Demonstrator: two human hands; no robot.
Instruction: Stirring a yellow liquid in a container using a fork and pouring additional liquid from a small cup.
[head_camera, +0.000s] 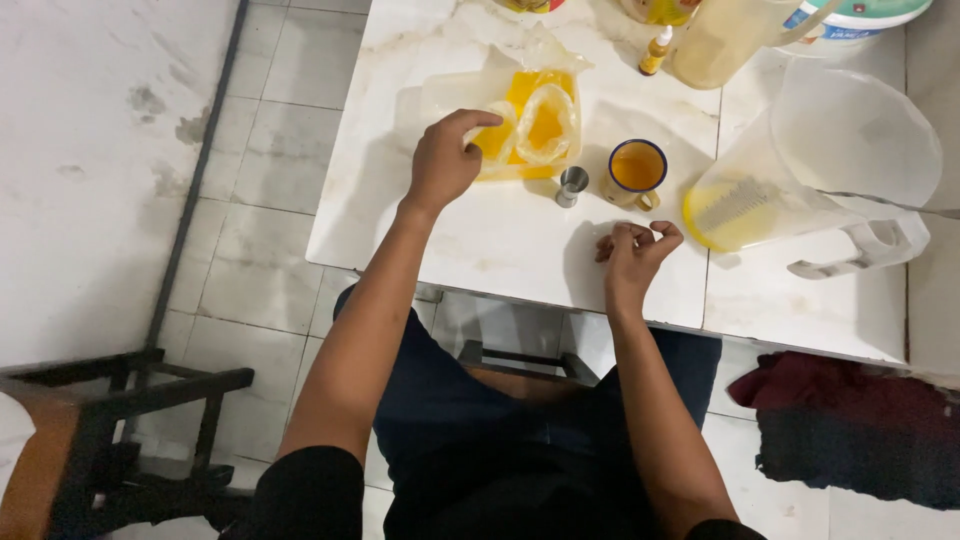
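My left hand (444, 158) grips the edge of a small clear plastic bag of yellow liquid (545, 127) that rests on a larger clear bag (500, 85) on the white marble table (480, 240). My right hand (634, 250) hovers over the table's near edge with fingertips pinched together; whether it holds something tiny I cannot tell. Between the hands stand a small metal measuring cup (572, 185) and an enamel mug with a blue rim (636, 171) filled with orange-yellow liquid.
A large clear plastic pitcher (800, 170) lies tilted at the right with yellow liquid in it. A small dropper bottle (655, 52) and another jug (720, 40) stand at the back. A dark cloth (850, 420) lies on the tiled floor, a wooden stool (90, 440) at left.
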